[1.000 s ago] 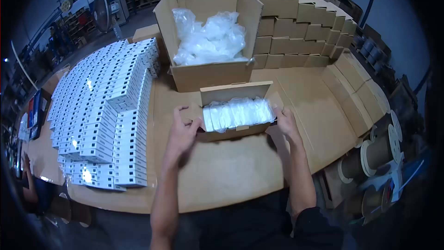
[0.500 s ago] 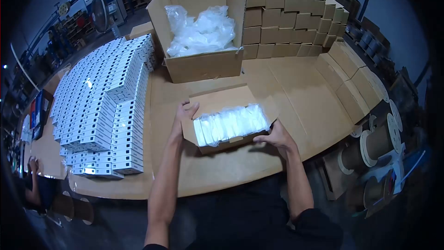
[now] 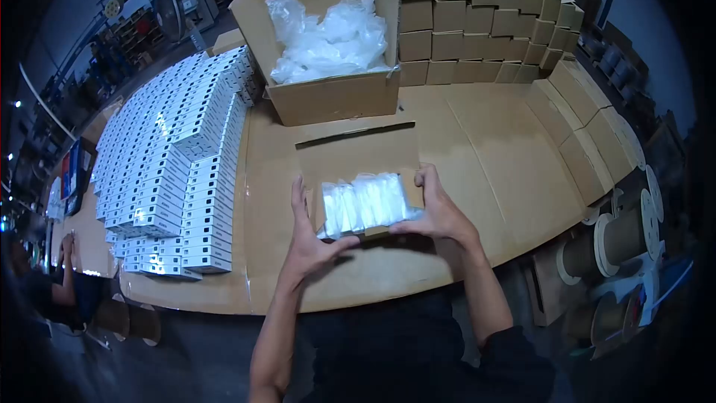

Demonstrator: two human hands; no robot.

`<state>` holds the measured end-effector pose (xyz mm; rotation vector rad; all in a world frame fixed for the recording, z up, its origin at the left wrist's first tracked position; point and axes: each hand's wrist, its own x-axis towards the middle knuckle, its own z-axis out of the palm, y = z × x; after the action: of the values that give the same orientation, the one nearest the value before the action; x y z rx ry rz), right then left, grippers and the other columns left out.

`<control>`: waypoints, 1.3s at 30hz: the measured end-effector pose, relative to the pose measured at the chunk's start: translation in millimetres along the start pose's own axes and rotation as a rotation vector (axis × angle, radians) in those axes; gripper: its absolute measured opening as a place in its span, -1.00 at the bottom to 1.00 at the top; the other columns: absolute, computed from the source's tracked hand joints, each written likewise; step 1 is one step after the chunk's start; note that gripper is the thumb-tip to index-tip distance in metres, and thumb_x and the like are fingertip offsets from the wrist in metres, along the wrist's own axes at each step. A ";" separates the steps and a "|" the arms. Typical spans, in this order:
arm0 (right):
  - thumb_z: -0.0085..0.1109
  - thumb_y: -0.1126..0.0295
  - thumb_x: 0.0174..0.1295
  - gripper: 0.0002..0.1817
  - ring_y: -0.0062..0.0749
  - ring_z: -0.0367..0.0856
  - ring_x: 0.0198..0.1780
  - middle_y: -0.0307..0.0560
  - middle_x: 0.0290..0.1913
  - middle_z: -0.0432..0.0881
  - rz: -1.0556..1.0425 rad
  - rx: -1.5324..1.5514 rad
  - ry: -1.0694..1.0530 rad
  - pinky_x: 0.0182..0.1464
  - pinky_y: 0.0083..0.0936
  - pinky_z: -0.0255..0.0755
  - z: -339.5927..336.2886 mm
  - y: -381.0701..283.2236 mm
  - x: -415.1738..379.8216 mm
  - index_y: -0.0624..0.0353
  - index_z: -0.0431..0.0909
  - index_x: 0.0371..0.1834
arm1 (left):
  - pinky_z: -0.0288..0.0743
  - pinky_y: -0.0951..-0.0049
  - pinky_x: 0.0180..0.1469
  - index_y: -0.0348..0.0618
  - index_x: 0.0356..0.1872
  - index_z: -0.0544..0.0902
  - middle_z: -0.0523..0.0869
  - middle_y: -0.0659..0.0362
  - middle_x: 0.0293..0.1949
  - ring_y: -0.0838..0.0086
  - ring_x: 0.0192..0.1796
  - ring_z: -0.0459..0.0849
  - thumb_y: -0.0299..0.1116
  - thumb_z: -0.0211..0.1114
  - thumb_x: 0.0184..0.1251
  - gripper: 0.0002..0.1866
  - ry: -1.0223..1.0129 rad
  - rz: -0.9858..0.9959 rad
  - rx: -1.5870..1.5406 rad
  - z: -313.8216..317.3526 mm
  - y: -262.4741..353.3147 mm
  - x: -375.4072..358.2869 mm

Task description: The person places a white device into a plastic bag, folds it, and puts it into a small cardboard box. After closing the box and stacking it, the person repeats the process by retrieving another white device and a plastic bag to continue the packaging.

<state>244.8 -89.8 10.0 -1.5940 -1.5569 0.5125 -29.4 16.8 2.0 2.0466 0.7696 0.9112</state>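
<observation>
A small open cardboard box (image 3: 358,155) is held between my two hands, its long back flap standing up. Inside it a row of clear-plastic-wrapped white packs (image 3: 365,203) lies side by side. My left hand (image 3: 312,242) grips the box's left end, thumb along the front and fingers up the side. On the other end, my right hand (image 3: 440,213) clasps the box, with its thumb at the front edge and fingers on the right side. The undersides of both hands' grip are hidden.
Stacked white cartons (image 3: 175,172) fill the table's left. A large carton (image 3: 335,104) with crumpled plastic bags (image 3: 332,41) stands behind. Closed brown boxes (image 3: 455,19) line the back, more (image 3: 589,153) the right edge. Spools (image 3: 623,231) stand at right; another person's hand (image 3: 68,245) shows far left.
Both hands have brought the box round to face me more squarely and tipped it, so its back flap rises higher. My left hand has shifted to the front left corner. The view has shifted slightly.
</observation>
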 end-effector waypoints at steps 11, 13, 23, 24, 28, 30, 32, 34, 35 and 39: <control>0.81 -0.11 -0.28 0.03 -0.03 0.40 0.03 0.09 0.00 0.29 0.074 -0.020 0.117 0.14 -0.19 0.44 12.9 -5.9 5.2 0.26 0.21 -0.02 | 0.11 0.05 0.63 -0.20 0.70 -0.15 0.10 -0.28 0.61 -0.12 0.64 0.13 0.09 0.73 -0.07 0.46 -0.038 -0.159 0.222 2.8 27.6 22.7; 0.79 -0.15 -0.27 0.03 0.05 0.46 0.04 0.13 0.03 0.32 0.103 -0.072 0.091 0.10 -0.14 0.47 11.7 -11.8 4.3 0.27 0.22 -0.01 | 0.32 -0.01 0.53 -0.13 0.70 -0.17 0.24 -0.32 0.52 -0.22 0.54 0.30 0.11 0.75 -0.10 0.49 -0.035 -0.191 0.297 5.7 34.1 24.4; 0.71 -0.28 -0.32 0.24 0.20 0.34 0.40 0.30 0.30 0.36 0.254 -0.297 0.188 0.40 -0.10 0.44 26.5 -31.6 9.4 0.42 0.47 0.36 | 0.39 0.04 0.44 -0.16 0.70 -0.19 0.45 -0.15 0.34 -0.03 0.38 0.50 0.04 0.80 -0.17 0.53 0.343 -0.028 0.036 28.4 32.6 10.7; 0.74 -0.20 -0.32 0.12 0.17 0.29 0.40 0.28 0.27 0.37 0.259 -0.267 0.157 0.40 -0.12 0.42 26.0 -28.8 10.9 0.39 0.55 0.26 | 0.34 0.09 0.46 -0.19 0.59 0.10 0.49 -0.09 0.30 0.07 0.38 0.48 0.07 0.77 -0.10 0.30 0.355 0.019 0.025 28.4 28.3 6.6; 0.76 0.21 -0.20 -0.22 0.07 0.27 0.35 0.16 0.15 0.40 0.156 -0.022 0.318 0.34 -0.13 0.40 34.7 -14.5 0.4 0.33 0.58 0.09 | 0.28 0.11 0.48 -0.17 0.17 0.39 0.52 -0.09 0.28 0.09 0.39 0.46 0.05 0.51 0.34 -0.34 0.361 0.124 -0.240 32.6 -1.3 -7.0; 0.69 0.36 -0.07 -0.14 -0.05 0.37 0.30 0.10 0.13 0.41 0.186 0.124 0.431 0.32 -0.17 0.41 44.4 -4.6 -12.2 0.32 0.37 0.30 | 0.28 0.12 0.48 -0.17 0.14 0.42 0.52 -0.08 0.29 0.09 0.39 0.47 0.00 0.44 0.43 -0.44 0.360 0.084 -0.215 32.8 0.6 -11.0; 0.56 0.47 0.06 -0.01 -0.19 0.43 0.27 0.11 0.21 0.38 0.201 0.349 0.488 0.34 -0.25 0.39 47.5 -20.9 -30.9 0.27 0.03 0.46 | 0.28 0.13 0.48 -0.18 0.08 0.45 0.52 -0.07 0.29 0.09 0.39 0.47 -0.07 0.39 0.49 -0.55 0.372 0.073 -0.181 33.7 3.2 -12.0; 0.52 0.45 0.10 -0.24 0.06 0.36 0.44 0.33 0.41 0.27 0.141 0.356 0.565 0.45 -0.18 0.30 65.1 -29.0 -57.9 0.23 0.30 0.35 | 0.29 0.14 0.47 -0.17 0.08 0.45 0.53 -0.07 0.28 0.09 0.38 0.47 -0.08 0.40 0.48 -0.56 0.362 0.097 -0.177 32.2 -0.5 -12.4; 0.51 0.43 0.12 -0.34 0.16 0.31 0.51 0.41 0.48 0.22 0.063 0.164 0.564 0.49 -0.15 0.27 73.7 -17.2 -69.6 0.20 0.43 0.30 | 0.29 0.14 0.47 -0.17 0.08 0.46 0.53 -0.06 0.28 0.09 0.38 0.47 -0.09 0.40 0.48 -0.56 0.356 0.103 -0.174 32.2 -2.3 -12.7; 0.53 0.43 0.13 -0.61 0.28 0.10 0.66 0.49 0.66 -0.11 0.074 0.067 0.540 0.57 -0.12 0.17 80.7 -62.0 -67.6 0.02 0.77 0.07 | 0.34 0.12 0.44 -0.14 0.06 0.50 0.54 -0.02 0.28 0.08 0.37 0.50 -0.22 0.46 0.42 -0.61 0.355 0.060 -0.219 32.6 1.4 -16.9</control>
<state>134.1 -139.3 -5.2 -1.5765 -1.0667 0.1468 -12.7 -9.4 -17.7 1.7463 0.7567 1.3545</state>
